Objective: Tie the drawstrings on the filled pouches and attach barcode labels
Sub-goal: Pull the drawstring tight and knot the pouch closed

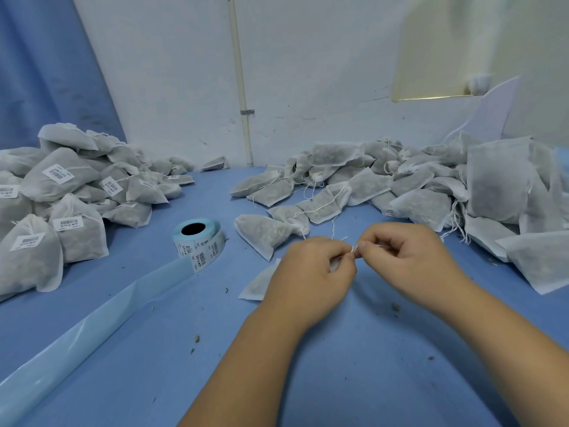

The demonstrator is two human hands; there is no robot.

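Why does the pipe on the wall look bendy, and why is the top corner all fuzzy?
In the head view the wide-angle lens leans and bows the wall pipe; the cream panel at top right is smeared soft; the label roll and the left hand and right hand, pinching a drawstring, look fairly sharp; the light is even, with only faint shadows.

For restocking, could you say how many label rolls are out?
1: a pale-blue paper roll of barcode labels on the blue table, left of the left hand; grey pouch piles may hide others.
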